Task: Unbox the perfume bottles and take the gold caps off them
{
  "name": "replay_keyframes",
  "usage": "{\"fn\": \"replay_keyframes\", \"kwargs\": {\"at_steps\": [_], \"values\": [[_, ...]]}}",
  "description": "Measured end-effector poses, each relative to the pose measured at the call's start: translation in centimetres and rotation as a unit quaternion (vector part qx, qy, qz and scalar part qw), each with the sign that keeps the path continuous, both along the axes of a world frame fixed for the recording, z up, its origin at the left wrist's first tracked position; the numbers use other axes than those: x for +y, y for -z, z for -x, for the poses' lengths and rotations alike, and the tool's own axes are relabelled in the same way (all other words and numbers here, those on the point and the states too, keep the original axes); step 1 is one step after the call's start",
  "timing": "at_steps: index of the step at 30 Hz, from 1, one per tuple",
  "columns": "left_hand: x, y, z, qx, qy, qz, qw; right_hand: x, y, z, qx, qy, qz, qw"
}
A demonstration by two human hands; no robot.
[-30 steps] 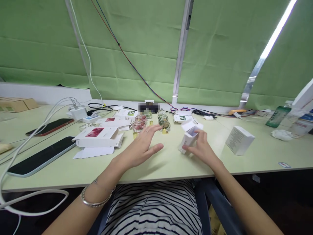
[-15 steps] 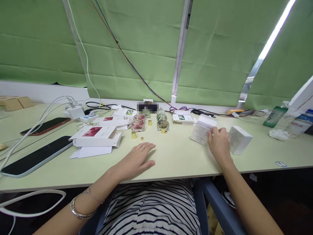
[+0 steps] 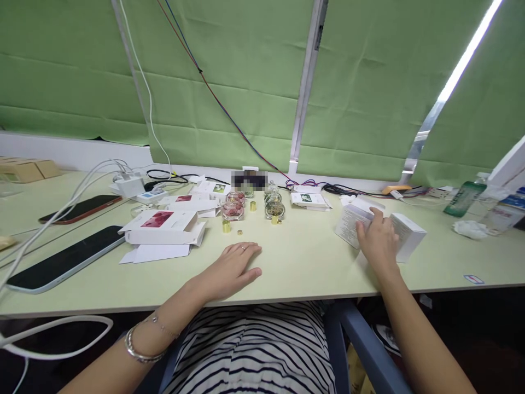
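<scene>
My left hand (image 3: 234,272) lies flat on the table near its front edge, fingers stretched out, holding nothing. At the right, my right hand (image 3: 378,239) grips a white printed box (image 3: 351,223), thumb on the near side and index finger over the top. A second white box (image 3: 408,235) stands just right of that hand, partly covered by it. In the middle are glass bottles with red contents (image 3: 233,210) and bottles with green contents (image 3: 274,209). Gold caps (image 3: 226,226) and a small gold ring (image 3: 240,232) lie in front of them.
Opened flattened cartons (image 3: 162,227) are piled left of the bottles, with another white carton (image 3: 310,200) at the back. Two phones (image 3: 65,260) and a charger with white cables (image 3: 130,185) occupy the left. A green bottle (image 3: 466,196) and crumpled tissue (image 3: 470,229) sit far right.
My right hand has moved slightly right with the white box, bringing it more upright and closer to the second box. My left hand stays in place.
</scene>
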State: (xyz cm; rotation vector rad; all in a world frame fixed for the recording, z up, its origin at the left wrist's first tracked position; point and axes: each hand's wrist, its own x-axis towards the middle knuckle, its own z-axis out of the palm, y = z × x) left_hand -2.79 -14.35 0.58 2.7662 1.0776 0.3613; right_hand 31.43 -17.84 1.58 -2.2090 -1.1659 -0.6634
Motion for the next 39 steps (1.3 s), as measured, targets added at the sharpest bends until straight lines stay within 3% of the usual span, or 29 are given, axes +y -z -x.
{"fn": "replay_keyframes", "kwargs": {"at_steps": [7, 15, 19, 21, 23, 26, 29, 31, 34, 39], "values": [[0.0, -0.1, -0.1, 0.004, -0.002, 0.006, 1.0, 0.0, 0.2, -0.6, 0.008, -0.016, 0.012, 1.0], [0.1, 0.1, 0.0, 0.006, 0.002, 0.0, 1.0, -0.3, -0.4, -0.2, -0.057, -0.069, -0.139, 0.986], [0.2, 0.2, 0.0, 0.006, 0.004, -0.005, 1.0, -0.8, -0.8, 0.8, -0.092, -0.095, -0.174, 0.976], [0.2, 0.2, 0.0, 0.004, 0.008, -0.01, 1.0, -0.6, -1.1, 1.8, -0.09, -0.145, -0.177, 0.969], [0.2, 0.2, 0.0, 0.003, 0.01, -0.013, 1.0, 0.3, -1.6, 3.1, -0.071, -0.235, -0.147, 0.958], [0.2, 0.2, 0.0, 0.005, 0.01, -0.014, 1.0, 3.8, -2.4, 5.8, -0.019, -0.394, -0.041, 0.918], [0.1, 0.3, 0.0, 0.009, 0.01, -0.017, 1.0, 9.2, -2.7, 8.3, 0.032, -0.469, 0.068, 0.88], [0.1, 0.4, 0.1, 0.01, 0.011, -0.018, 1.0, 12.6, -2.4, 9.4, 0.091, -0.461, 0.147, 0.87], [0.1, 0.4, 0.1, 0.012, 0.011, -0.016, 1.0, 15.9, -1.6, 10.1, 0.131, -0.434, 0.185, 0.872], [0.0, 0.3, -0.1, 0.001, 0.012, -0.012, 1.0, 15.8, -1.6, 9.2, 0.146, -0.36, 0.146, 0.91]]}}
